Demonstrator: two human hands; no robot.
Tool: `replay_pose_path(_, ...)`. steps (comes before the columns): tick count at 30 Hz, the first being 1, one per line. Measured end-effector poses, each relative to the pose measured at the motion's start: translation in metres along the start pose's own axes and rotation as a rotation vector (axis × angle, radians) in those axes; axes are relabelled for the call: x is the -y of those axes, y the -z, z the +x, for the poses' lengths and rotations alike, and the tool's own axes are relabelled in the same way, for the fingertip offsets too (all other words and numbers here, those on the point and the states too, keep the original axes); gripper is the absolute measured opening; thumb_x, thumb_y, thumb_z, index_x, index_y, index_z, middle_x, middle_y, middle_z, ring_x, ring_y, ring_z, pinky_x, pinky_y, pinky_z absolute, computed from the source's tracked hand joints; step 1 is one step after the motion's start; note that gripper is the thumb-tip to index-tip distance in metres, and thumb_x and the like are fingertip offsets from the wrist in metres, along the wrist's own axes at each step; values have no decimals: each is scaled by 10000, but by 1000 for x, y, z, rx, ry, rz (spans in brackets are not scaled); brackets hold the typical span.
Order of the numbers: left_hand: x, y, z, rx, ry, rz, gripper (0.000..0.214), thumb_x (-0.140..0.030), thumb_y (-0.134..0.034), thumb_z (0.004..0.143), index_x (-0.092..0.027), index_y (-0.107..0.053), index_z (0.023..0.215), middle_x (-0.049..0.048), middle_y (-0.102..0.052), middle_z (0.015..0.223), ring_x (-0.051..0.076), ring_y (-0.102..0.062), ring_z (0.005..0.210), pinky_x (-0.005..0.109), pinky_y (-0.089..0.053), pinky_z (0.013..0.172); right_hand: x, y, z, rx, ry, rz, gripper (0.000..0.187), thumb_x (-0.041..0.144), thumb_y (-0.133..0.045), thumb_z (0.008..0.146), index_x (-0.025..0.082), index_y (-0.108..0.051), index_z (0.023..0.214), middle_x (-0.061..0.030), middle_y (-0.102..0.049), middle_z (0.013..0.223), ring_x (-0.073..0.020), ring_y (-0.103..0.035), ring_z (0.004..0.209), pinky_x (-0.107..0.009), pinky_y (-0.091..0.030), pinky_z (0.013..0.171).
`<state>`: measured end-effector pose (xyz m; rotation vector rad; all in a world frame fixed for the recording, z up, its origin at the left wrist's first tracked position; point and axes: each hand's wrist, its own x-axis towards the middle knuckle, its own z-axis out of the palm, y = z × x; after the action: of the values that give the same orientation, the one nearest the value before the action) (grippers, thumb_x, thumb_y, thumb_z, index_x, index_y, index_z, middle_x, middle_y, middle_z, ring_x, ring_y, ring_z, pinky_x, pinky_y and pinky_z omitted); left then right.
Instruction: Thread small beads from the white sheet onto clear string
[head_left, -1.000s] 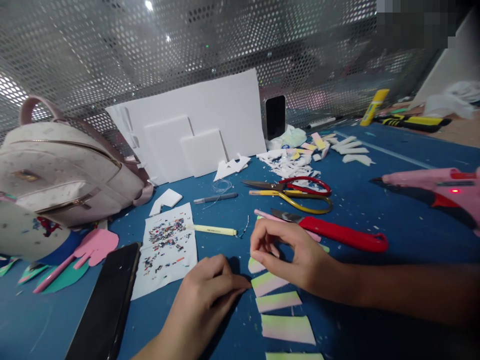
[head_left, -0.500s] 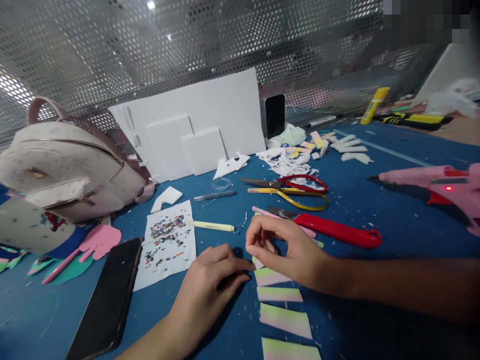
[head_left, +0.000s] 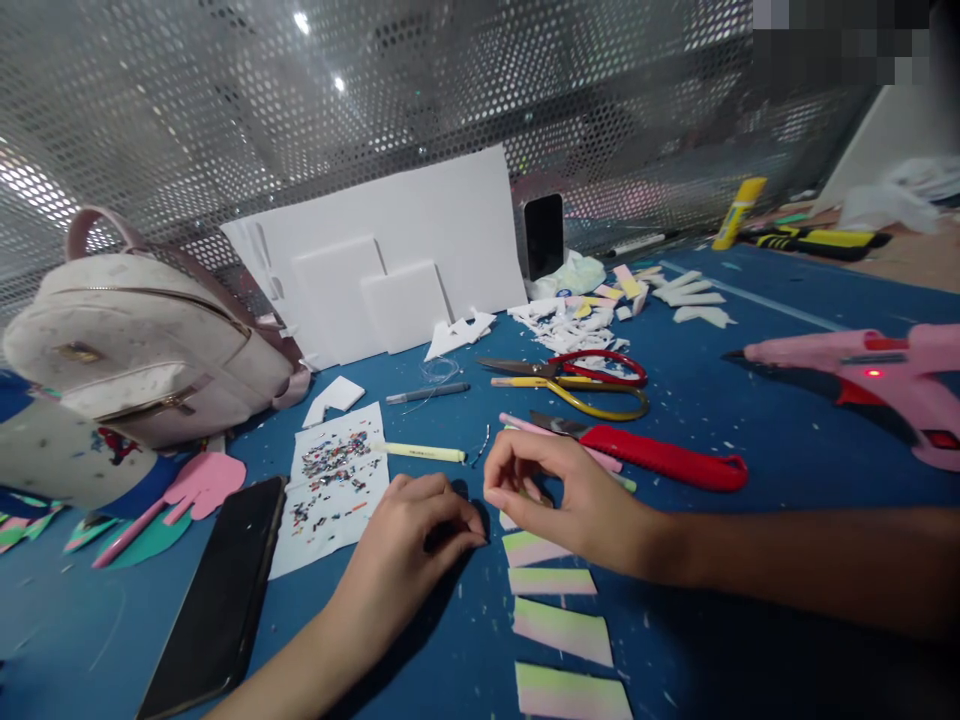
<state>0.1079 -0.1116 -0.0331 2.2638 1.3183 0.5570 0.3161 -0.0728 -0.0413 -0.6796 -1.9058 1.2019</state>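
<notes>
My left hand [head_left: 420,535] is low over the blue table, thumb and fingertips pinched together left of a column of pastel green-and-pink strips [head_left: 562,632]. Whether anything small is in that pinch, I cannot make out. My right hand [head_left: 566,500] curls above the upper strips, its thumb and index finger closing into a ring; what they hold, if anything, is hidden. Part of a strip shows beneath it. Just beyond the right hand lies a red-handled cutter knife [head_left: 664,457]. A pale yellow pen [head_left: 424,452] points onto a white sheet [head_left: 337,535] scattered with tiny shiny bits.
Scissors [head_left: 600,370] lie behind the cutter. On the right stands a pink glue gun [head_left: 840,355] with a red light lit. A black phone [head_left: 217,600] and a backpack [head_left: 150,340] are at left. White boards [head_left: 450,210] lean at the back near foam scraps [head_left: 574,325].
My left hand has drawn slightly left and up, away from the strips, with its fingertips closer together. My right hand keeps its curled pose. The whole view has shifted a little.
</notes>
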Motion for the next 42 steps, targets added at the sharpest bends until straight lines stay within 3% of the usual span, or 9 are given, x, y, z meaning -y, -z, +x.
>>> replay_pose_path(4, -3, 2, 0, 21, 26, -143, 133, -129, -658, 927, -191, -713, 823, 31, -712, 842, 212, -644, 810, 311, -436, 749, 2, 0, 0, 4, -3, -1, 67, 149, -613, 905, 172, -597, 844, 21, -572, 773, -100, -470, 634, -219, -388, 577)
replay_pose_path(9, -11, 9, 2, -39, 285, -560, 163, -219, -636, 918, -167, -678, 769, 30, -711, 725, 155, -620, 607, 251, -474, 585, 3, 1, 1, -5, -7, 2, 73, 153, -614, 907, 169, -595, 838, 22, -566, 765, -99, -471, 632, -219, -391, 578)
replay_pose_path(13, -4, 13, 4, -40, 472, -963, 269, -366, -813, 801, -132, -683, 768, 55, -744, 692, 144, -671, 528, 222, -524, 494, 2, 0, 2, -13, -25, -11, 75, 174, -620, 918, 170, -599, 846, 18, -570, 768, -103, -472, 638, -218, -396, 583)
replay_pose_path(18, 11, 11, 0, -201, 594, -1112, 283, -348, -919, 705, -135, -735, 737, 48, -795, 743, 121, -726, 634, 172, -570, 590, 0, 0, 2, -1, -73, 3, 76, 190, -625, 922, 170, -602, 853, 18, -566, 755, -106, -473, 638, -218, -389, 573)
replay_pose_path(23, 12, 9, -4, -331, 569, -1082, 280, -317, -931, 683, -134, -719, 677, 45, -804, 747, 137, -742, 645, 198, -601, 609, 0, 1, 2, 19, -114, 14, 76, 205, -625, 930, 171, -599, 868, 23, -555, 763, -103, -463, 632, -226, -373, 566)
replay_pose_path(28, 7, 7, -6, -372, 439, -1048, 224, -196, -888, 735, -150, -681, 660, 44, -808, 712, 153, -766, 640, 202, -607, 597, 1, 1, 2, 37, -116, 16, 88, 214, -619, 936, 171, -596, 863, 18, -549, 760, -109, -459, 647, -227, -377, 570)
replay_pose_path(36, -6, -2, -17, -329, 369, -1039, 144, -156, -828, 792, -162, -710, 711, 35, -801, 728, 144, -772, 667, 190, -604, 651, -2, 0, 0, 58, -36, -92, 42, 137, -628, 877, 170, -632, 850, 13, -579, 785, -103, -476, 654, -223, -376, 569)
replay_pose_path(42, 2, -6, -18, -274, 364, -1076, 112, -162, -817, 825, -156, -705, 816, 26, -796, 713, 146, -770, 677, 190, -608, 655, 0, 0, 0, 81, -40, -99, 47, 132, -628, 879, 172, -627, 854, 21, -581, 797, -97, -495, 671, -212, -387, 587)
